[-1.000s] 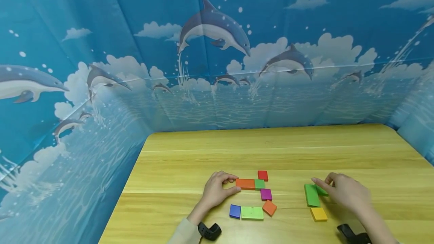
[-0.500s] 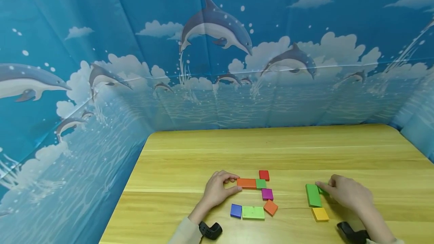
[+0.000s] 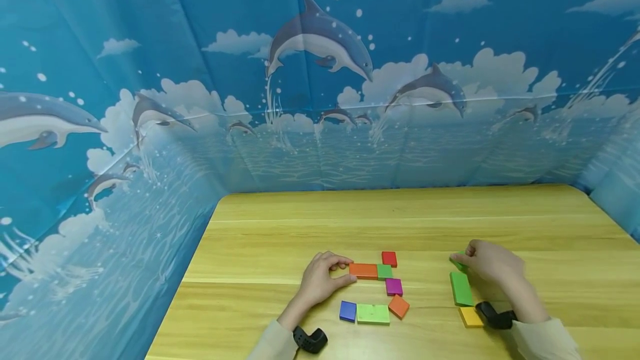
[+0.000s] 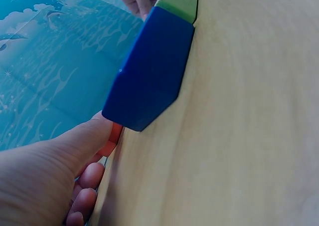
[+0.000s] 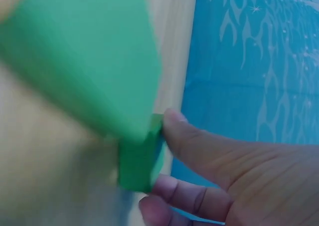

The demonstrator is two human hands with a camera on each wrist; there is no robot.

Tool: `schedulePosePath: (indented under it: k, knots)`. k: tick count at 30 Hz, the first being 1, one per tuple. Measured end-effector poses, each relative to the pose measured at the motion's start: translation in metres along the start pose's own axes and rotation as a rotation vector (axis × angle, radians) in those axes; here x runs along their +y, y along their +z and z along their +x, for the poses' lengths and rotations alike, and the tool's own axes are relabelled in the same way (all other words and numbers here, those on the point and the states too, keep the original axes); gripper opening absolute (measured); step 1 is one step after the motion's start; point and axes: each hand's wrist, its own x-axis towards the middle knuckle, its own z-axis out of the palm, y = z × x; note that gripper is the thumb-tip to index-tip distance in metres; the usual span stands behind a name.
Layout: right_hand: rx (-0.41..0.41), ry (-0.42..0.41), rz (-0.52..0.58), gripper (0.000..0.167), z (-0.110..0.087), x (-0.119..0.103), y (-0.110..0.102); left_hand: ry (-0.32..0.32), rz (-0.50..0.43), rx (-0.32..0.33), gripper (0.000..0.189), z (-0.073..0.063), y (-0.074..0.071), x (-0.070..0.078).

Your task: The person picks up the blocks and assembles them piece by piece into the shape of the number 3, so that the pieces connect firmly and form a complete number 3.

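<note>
My left hand (image 3: 318, 279) pinches the left end of an orange-red rectangular block (image 3: 363, 271) between thumb and fingers. Against that block's right end lies a green square block (image 3: 384, 271). Over on the right, my right hand (image 3: 495, 263) pinches a small green block (image 3: 457, 261) just beyond a longer green block (image 3: 461, 289). Its thumb and fingertips grip the small green block (image 5: 137, 166) in the right wrist view, while the longer one (image 5: 89, 56) looms blurred in front. A yellow square block (image 3: 470, 317), partly behind the wrist strap, touches the longer green block's near end.
A red block (image 3: 389, 259), a purple block (image 3: 394, 286) and a tilted orange block (image 3: 399, 306) lie around the green square. Nearer are a blue block (image 3: 348, 311) and a light green rectangular block (image 3: 373, 314). Dolphin-print cloth (image 3: 320, 99) hangs behind the wooden table (image 3: 320, 221).
My right hand has moved the small green block from the longer green block's right side to beyond its far end. My left hand stays on the orange-red block.
</note>
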Motion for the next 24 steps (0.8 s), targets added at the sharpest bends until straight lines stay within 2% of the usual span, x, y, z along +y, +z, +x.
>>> schedulePosePath:
  k: [7,15,20,24]
  knots:
    - [0.008,-0.031,-0.070,0.038,0.014,-0.028,0.003,-0.005,0.003,-0.002,0.034,0.000,0.001,-0.002]
    - [0.041,-0.083,-0.081,0.035,0.025,-0.056,0.018,-0.003,-0.001,0.003,0.034,-0.001,0.000,-0.002]
    - [0.065,-0.113,-0.059,0.041,0.029,-0.062,0.028,-0.010,-0.003,-0.002,0.034,-0.001,0.000,-0.001]
    - [0.051,-0.105,-0.022,0.045,0.028,-0.061,0.029,-0.007,-0.006,-0.007,0.034,-0.001,-0.002,0.000]
